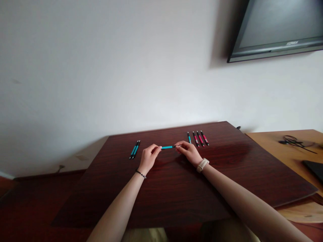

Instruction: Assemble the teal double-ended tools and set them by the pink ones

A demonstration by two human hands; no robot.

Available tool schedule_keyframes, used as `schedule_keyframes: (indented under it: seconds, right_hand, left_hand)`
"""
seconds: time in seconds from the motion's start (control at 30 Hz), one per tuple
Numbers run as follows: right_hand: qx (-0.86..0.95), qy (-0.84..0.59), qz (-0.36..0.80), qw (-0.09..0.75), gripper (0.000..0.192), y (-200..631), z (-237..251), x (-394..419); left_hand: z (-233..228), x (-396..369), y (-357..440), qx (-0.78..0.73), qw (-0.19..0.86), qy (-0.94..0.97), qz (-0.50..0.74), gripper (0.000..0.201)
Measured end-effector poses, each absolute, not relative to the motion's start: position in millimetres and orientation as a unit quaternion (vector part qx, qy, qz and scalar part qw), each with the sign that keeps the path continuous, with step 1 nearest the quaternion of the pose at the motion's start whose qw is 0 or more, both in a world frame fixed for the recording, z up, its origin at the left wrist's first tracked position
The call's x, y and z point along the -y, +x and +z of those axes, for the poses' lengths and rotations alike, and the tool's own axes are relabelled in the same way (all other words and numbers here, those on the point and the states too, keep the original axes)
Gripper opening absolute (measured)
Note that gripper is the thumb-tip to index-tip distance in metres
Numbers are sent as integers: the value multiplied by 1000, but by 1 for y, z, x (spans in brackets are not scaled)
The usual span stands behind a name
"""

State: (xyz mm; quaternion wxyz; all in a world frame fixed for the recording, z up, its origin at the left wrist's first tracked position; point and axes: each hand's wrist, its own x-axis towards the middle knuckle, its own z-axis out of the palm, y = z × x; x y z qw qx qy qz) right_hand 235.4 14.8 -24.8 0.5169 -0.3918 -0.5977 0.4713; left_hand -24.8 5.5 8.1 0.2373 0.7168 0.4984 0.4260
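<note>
Between my two hands a blue pen (167, 147) with dark ends is held level, just over the dark wooden table (171, 188). My left hand (149, 156) pinches its left end, and my right hand (188, 152) pinches the right end; the fingertips partly hide both ends. Left of my left hand lie two blue pens (134, 150) side by side. Beyond my right hand lies another blue pen (189, 137), its lower end close to my knuckles. Several pink pens (200, 138) lie in a row to the right of it.
A lighter wooden table (267, 137) adjoins on the right, bearing a coiled black cable (294, 141) and a dark flat object (314, 169). The white wall (126, 67) rises behind the dark table. A wall-mounted screen (282, 27) hangs at upper right.
</note>
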Motion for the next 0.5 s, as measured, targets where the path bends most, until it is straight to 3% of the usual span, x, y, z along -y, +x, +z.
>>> schedule_keyframes:
  seconds: [0.17,0.3,0.5]
  right_hand:
    - [612,-374,472,512,38,235,-22,-13]
    - [605,-373,475,518,38,236,-23,-14]
    - [597,-376,478,523,39,236,-24,-16]
  left_hand:
    - [5,-6,-27,-537,216,698,420,67]
    - [5,-8,-28,-482,275,710,434,39]
    - [11,-7,-26,-477,236,727,435,32]
